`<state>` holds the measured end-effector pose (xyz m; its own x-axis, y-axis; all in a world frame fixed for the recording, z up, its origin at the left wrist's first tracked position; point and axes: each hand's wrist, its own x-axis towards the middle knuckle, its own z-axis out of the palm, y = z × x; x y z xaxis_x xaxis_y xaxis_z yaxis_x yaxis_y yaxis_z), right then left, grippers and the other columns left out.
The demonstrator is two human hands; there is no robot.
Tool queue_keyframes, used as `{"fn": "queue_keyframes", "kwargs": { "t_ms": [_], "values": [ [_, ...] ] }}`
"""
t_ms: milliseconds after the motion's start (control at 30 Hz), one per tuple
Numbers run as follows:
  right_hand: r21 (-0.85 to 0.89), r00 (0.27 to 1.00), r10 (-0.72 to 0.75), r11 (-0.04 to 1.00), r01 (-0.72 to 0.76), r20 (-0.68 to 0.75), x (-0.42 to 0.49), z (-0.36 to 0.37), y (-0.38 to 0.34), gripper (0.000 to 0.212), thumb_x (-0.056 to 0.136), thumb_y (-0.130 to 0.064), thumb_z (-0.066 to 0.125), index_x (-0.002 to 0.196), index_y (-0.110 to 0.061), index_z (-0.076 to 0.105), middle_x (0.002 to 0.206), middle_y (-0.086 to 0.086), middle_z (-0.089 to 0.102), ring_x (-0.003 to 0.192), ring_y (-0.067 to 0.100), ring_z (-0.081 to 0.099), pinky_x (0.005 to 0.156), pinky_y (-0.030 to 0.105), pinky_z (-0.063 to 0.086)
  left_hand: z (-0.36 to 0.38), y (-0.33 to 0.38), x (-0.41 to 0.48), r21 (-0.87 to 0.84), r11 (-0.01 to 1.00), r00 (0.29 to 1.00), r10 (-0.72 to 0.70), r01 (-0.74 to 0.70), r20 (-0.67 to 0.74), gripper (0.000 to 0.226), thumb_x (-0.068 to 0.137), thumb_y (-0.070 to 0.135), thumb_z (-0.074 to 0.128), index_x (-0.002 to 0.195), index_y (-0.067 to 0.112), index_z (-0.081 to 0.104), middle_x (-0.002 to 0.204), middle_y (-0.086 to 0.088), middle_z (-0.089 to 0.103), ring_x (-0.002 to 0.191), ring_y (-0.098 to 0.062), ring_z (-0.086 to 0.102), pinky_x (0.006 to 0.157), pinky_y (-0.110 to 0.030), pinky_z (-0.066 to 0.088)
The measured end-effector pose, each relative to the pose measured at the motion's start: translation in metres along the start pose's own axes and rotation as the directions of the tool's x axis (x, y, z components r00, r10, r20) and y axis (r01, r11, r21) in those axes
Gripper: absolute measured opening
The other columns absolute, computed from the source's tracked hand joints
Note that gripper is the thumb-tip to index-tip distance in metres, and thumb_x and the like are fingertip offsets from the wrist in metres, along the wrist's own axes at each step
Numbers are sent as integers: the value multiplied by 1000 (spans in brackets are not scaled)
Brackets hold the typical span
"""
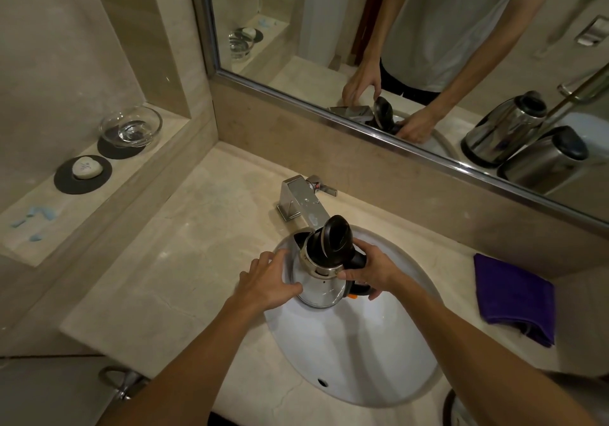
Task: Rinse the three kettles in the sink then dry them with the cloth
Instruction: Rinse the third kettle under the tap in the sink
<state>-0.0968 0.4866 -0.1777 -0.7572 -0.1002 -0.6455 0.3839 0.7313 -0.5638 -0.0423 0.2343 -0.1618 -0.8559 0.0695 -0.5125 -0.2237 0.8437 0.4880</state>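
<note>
The kettle [321, 289] is held over the far left part of the sink [362, 359]. Its mouth sits just under the spout of the faucet [298, 200], and its black lid [336, 236] is flipped up, so water could fall straight in.

The right hand [372, 269] is wrapped round the black handle on the kettle's right side and seems to carry the weight. The left hand [267, 280] lies against the steel wall on the left with fingers spread. It braces rather than grips, probably to stop the body swinging and to aim the opening. The hands are therefore apart, 1 on each side of the kettle.

No stream of water shows at the spout, and I cannot tell whether the lever is on. This looks like the start of a rinse. Working the lever would probably mean freeing the left hand, leaving the right to hold alone.

The purple cloth [514, 297] lies folded on the tabletop [197, 228] to the right of the sink, near enough to reach for drying yet out of the basin. The 2 other kettles [504, 129] appear only as reflections in the mirror [329, 13], standing on the right. I cannot tell whether they are wet or dry.
</note>
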Motion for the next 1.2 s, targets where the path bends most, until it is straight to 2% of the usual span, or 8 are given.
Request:
{"fn": "queue_keyframes", "kwargs": {
  "t_ms": [367, 1133, 1200],
  "values": [
    [-8, 1000, 10, 1000, -10, 3, 4, 1, 2, 95, 83, -25, 84, 159, -37, 27, 155, 9, 33, 131, 50, 46, 46, 38, 59, 1, 0, 1, -3, 1000, 1000, 1, -1, 6, 77, 83, 50, 62, 148, 33, 25, 153, 0, 30, 138, -26, 32, 108, -46, 32],
    [8, 1000, 27, 1000, -27, -6, -3, 3, -1, 94, 83, -25, 84, 158, -37, 28, 155, 10, 32, 132, 51, 45, 54, 48, 60, 0, -4, -2, -13, 1000, 1000, 4, -4, 3, 82, 83, 51, 63, 151, 33, 22, 153, 0, 30, 139, -25, 32, 108, -46, 32],
    [7, 1000, 26, 1000, -26, -4, -4, 3, -1, 95, 82, -26, 84, 158, -37, 28, 154, 10, 33, 130, 50, 47, 51, 47, 60, 2, -4, -3, -14, 1000, 1000, 2, -2, 6, 81, 83, 51, 63, 150, 34, 22, 153, 0, 30, 139, -25, 31, 107, -45, 31]
  ]
}}
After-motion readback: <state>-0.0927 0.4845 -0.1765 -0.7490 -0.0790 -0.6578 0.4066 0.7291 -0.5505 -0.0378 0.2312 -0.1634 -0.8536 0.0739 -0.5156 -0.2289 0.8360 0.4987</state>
